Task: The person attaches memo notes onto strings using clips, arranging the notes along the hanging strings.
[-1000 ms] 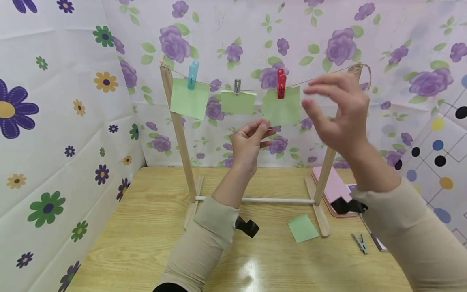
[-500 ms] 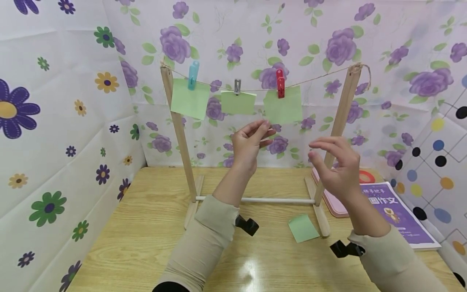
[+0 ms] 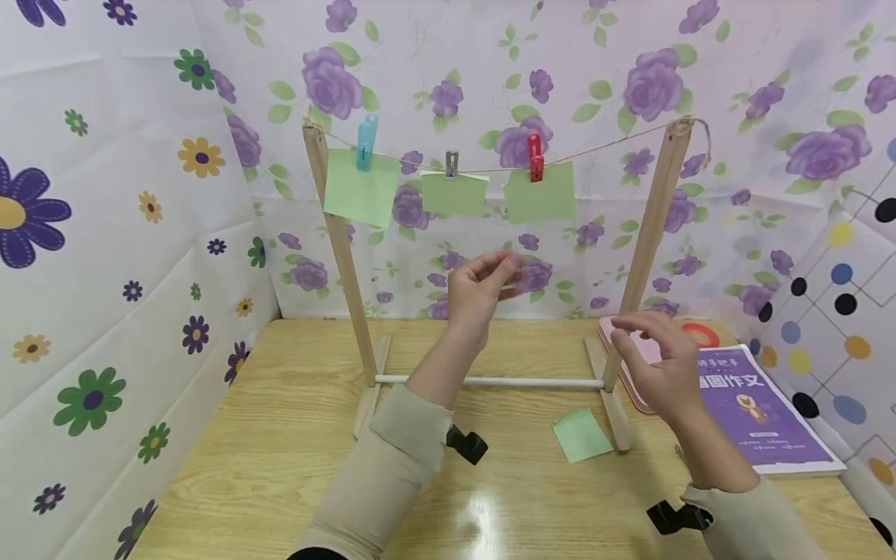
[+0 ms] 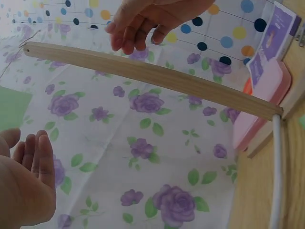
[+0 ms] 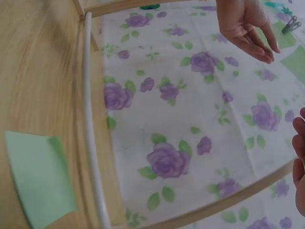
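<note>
Three green paper notes hang on a thin string between two wooden posts: a left note point(image 3: 360, 190) under a light blue clothespin point(image 3: 366, 143), a middle note point(image 3: 454, 194) under a silver clip point(image 3: 451, 163), and a right note point(image 3: 539, 194) under a red clothespin point(image 3: 535, 155). Below the right note, apart from it, is my left hand point(image 3: 479, 292), fingers loosely bent and holding nothing. My right hand point(image 3: 661, 362) hovers in front of the right post's lower part, its fingers relaxed and bare. In the left wrist view, both hands look free of objects.
Another green note point(image 3: 581, 435) lies on the wooden table point(image 3: 280, 467) by the stand's right foot. A white rod point(image 3: 532, 382) joins the posts point(image 3: 343, 257) low down. At right lie a pink case point(image 3: 640, 346), a purple book point(image 3: 763, 412) and a red ring point(image 3: 700, 334).
My right hand has come down from beside the string's right end to low by the right post. My left hand has left the right note's lower corner and dropped slightly.
</note>
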Available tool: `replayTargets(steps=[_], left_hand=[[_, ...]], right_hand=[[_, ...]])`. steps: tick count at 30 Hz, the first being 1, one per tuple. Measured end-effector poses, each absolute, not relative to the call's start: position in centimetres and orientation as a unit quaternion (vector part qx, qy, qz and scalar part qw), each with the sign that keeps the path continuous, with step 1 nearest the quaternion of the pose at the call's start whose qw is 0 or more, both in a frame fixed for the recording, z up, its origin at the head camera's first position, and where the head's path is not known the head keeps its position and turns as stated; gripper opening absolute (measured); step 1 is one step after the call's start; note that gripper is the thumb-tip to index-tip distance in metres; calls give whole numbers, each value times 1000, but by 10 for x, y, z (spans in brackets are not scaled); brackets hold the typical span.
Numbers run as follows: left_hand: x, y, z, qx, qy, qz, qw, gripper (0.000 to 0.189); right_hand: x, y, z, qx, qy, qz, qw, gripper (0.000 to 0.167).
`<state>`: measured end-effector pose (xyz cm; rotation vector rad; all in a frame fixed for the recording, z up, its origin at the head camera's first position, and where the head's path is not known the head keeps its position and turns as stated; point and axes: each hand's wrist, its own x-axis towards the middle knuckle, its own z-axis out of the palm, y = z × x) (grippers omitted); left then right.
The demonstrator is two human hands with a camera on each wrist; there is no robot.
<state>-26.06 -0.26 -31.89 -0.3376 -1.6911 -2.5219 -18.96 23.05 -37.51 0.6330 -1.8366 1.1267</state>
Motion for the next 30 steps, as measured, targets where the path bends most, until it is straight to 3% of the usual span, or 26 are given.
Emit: replayTargets(steps=[6,14,19,26,30], left_hand=[[-244,0,-370,-145,-646,-750,-9,26],[-207,8,-462,-144,-744,-641,-122,26],[-193,15,-492,-151,-772,-589,-188,39],[-190,27,-516,-139,-784,-580,-170,37],[-193,37,-528,-134,-805,-565,-124,35]], right_hand=[[-180,248,-406,228,-768,450,395,18],[-167,291,-458,165,-857,407,271,16],[-156,321,-482,149,-890,343,262,23],[-134,359,-499,137,-934,285,164,28],[-125,372,-505,110,-946,261,160,35]])
